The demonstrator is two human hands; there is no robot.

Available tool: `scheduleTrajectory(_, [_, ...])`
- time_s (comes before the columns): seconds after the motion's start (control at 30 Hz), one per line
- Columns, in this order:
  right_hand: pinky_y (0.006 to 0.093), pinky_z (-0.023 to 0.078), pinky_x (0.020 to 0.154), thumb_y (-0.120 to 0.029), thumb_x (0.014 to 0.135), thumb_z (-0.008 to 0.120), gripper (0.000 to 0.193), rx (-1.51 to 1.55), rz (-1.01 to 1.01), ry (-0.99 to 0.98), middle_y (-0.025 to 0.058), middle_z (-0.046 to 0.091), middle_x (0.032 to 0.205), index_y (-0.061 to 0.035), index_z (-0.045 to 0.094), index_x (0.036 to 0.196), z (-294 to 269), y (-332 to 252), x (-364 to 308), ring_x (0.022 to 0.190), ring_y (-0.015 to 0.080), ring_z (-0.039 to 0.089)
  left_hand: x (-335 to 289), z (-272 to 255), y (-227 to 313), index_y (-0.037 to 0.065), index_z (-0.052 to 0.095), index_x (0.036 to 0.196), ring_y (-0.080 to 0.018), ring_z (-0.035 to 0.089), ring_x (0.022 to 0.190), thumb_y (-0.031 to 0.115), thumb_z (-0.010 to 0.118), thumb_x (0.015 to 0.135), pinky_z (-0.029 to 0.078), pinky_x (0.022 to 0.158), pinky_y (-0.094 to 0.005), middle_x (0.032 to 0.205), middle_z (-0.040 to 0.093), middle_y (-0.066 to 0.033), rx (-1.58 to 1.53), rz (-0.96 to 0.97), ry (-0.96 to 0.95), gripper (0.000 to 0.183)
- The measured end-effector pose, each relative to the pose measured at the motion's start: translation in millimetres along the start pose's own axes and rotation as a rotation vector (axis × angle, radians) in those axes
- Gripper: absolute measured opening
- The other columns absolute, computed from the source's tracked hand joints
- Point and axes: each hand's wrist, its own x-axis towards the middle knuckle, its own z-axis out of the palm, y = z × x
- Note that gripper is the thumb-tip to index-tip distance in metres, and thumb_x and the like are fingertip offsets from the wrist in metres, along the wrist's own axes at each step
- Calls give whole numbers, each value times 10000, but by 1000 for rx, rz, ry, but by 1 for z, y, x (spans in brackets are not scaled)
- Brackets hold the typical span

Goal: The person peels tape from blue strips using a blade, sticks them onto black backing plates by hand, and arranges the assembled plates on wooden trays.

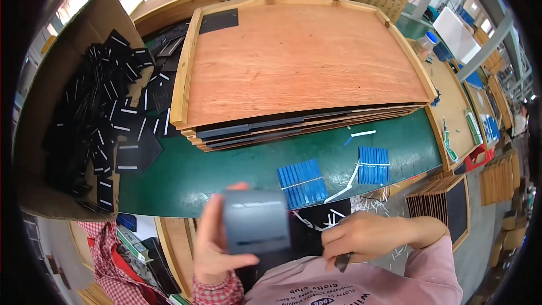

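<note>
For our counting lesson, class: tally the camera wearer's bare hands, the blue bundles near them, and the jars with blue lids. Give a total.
Wearer's hands: 2
Blue bundles: 2
Blue-lidded jar: 1
Total: 5

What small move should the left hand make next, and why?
Probably lay the gray piece on the top tray, beside the dark piece. The left hand already grips it between thumb and fingers, and the tray's only piece, similarly dark, sits in its far left corner.

Gap between tray stack [310,59] and blue bundles [302,183]
</note>
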Motion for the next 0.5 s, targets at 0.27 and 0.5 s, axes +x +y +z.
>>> scheduleTrajectory(0.27, [376,493,644,-184,710,709,474,-133,403,387,122,548,1096,-55,432,1072,-20,28,22,799,313,611,-7,-16,-7,110,265,1384,-334,361,1244,-2,802,513,349,986,-429,1354,301,-273,-44,-60,184,1030])
scheduleTrajectory(0.5, [423,480,693,-168,703,720,608,-144,382,299,182,514,1164,-48,330,1153,-21,42,31,857,364,595,-12,-25,-6,109,254,1388,-325,356,1250,1,783,544,341,996,-417,1367,289,-261,-57,-72,216,1002])
